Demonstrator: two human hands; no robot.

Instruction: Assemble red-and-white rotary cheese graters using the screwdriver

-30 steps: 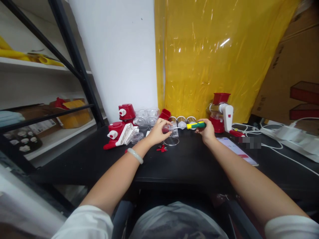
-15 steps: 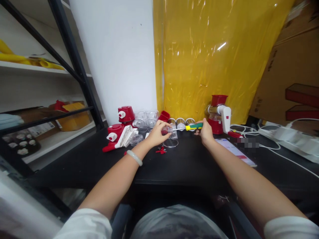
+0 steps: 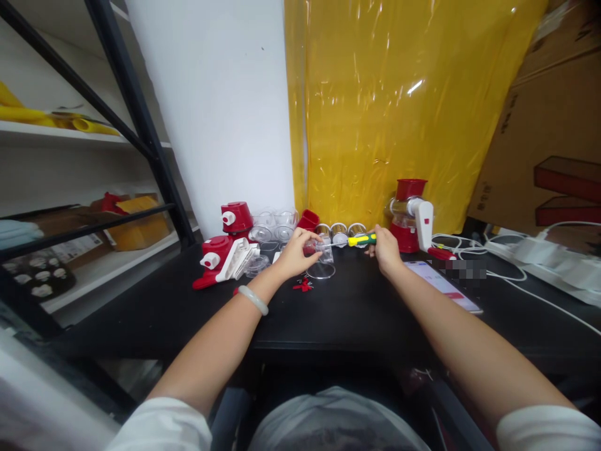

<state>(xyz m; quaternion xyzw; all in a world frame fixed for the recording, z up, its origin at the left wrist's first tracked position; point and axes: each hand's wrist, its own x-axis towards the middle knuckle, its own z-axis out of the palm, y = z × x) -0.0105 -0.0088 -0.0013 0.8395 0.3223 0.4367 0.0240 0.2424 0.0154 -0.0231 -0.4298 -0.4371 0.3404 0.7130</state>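
Note:
My left hand (image 3: 298,254) is closed round a clear plastic part (image 3: 323,255) with a round rim that rests low over the black table. In my right hand (image 3: 385,250) is a screwdriver (image 3: 361,240) with a yellow and green handle, held level by its green end. Its shaft points left at the clear part. The tip is too small to make out. Just below the clear part lie several small red pieces (image 3: 304,285) with thin metal bits. Metal drums (image 3: 339,233) lie in a row behind the screwdriver.
Red and white grinder bases (image 3: 218,252) and clear plastic parts (image 3: 270,225) stand at the left back, a red hopper (image 3: 308,219) beside them. An assembled red and white grinder (image 3: 409,219) stands at right. A phone (image 3: 444,287), white cables and a power strip (image 3: 549,257) lie farther right.
My right hand has shifted slightly left along the screwdriver and covers more of its green end. The handle looks turned a little. My left hand keeps its hold on the clear part.

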